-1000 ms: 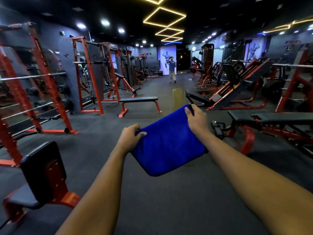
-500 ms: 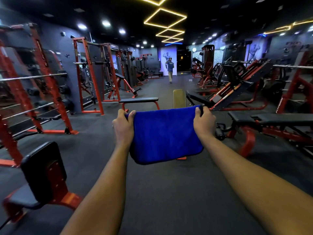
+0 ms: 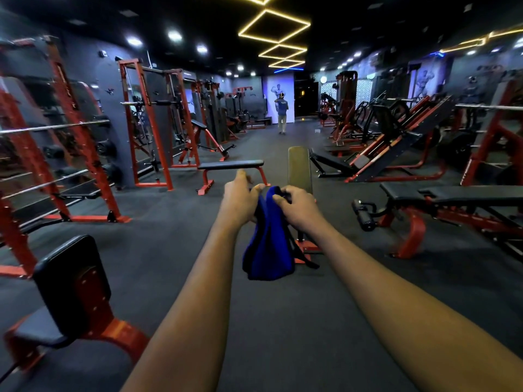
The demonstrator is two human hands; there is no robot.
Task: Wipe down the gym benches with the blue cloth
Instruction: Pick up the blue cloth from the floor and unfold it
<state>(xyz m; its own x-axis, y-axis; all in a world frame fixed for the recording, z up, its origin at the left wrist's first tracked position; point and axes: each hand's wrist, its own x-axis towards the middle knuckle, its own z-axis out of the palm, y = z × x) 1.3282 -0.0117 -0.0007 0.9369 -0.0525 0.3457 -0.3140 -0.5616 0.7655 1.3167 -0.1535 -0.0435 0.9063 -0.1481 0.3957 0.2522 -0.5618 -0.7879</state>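
Blue cloth (image 3: 268,244) hangs folded double in mid-air above floor (image 3: 169,250), just short of nearest bench (image 3: 300,168), not touching it. Right hand (image 3: 297,207) fingers (image 3: 278,198) curl round top fold, bearing weight. Left hand (image 3: 240,199) thumb at same fold; finger grip blurred, cannot tell. Judgement: folded to make thicker wiping pad.

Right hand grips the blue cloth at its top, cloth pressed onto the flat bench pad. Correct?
Not quite. The right hand does grip the blue cloth at its top, but the cloth is not on the flat bench. It hangs bunched in the air in front of the person, touching no pad. The head view shows this.
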